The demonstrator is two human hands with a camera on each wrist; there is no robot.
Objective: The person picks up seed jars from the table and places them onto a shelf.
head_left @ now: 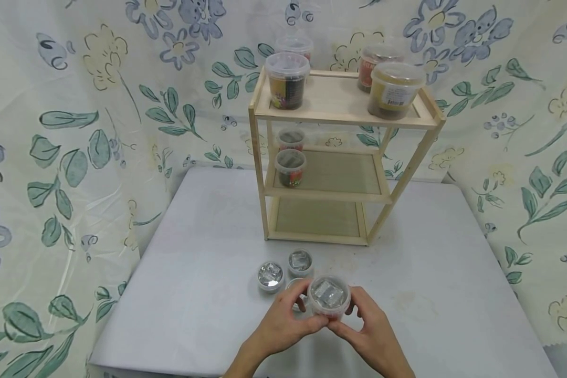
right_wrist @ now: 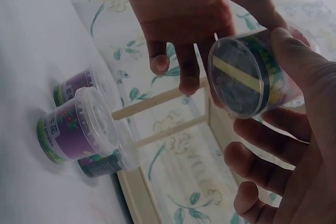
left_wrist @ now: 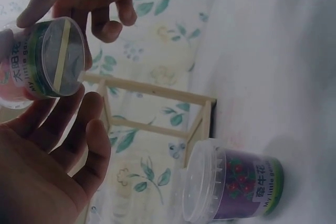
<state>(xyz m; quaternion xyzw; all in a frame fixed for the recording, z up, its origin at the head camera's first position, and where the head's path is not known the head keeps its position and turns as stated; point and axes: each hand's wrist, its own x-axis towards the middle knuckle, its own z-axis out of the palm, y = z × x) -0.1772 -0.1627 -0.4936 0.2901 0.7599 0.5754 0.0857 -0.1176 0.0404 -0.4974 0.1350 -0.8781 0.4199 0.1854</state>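
Observation:
Near the table's front, a clear plastic tub [head_left: 329, 294] with a lid is held off the table between both hands. Its label in the left wrist view reads "My little garden", and a pale strip crosses its clear bottom. My left hand [head_left: 283, 325] grips the tub's left side with thumb and fingers. From the right, my right hand [head_left: 370, 333] pinches it the same way, the thumbs close together at the front. Just left stand two similar lidded tubs [head_left: 270, 276], [head_left: 300, 263], and a third tub [head_left: 296, 302] is partly hidden behind my left hand. One purple-labelled tub [right_wrist: 79, 129] stands upright.
A three-tier wooden shelf [head_left: 328, 197] stands at the back of the white table [head_left: 208, 294]. Lidded tubs [head_left: 288, 84] occupy both ends of its top tier. Two smaller tubs [head_left: 290, 170] stand at the left of the middle tier. A floral curtain [head_left: 99, 184] hangs around the table.

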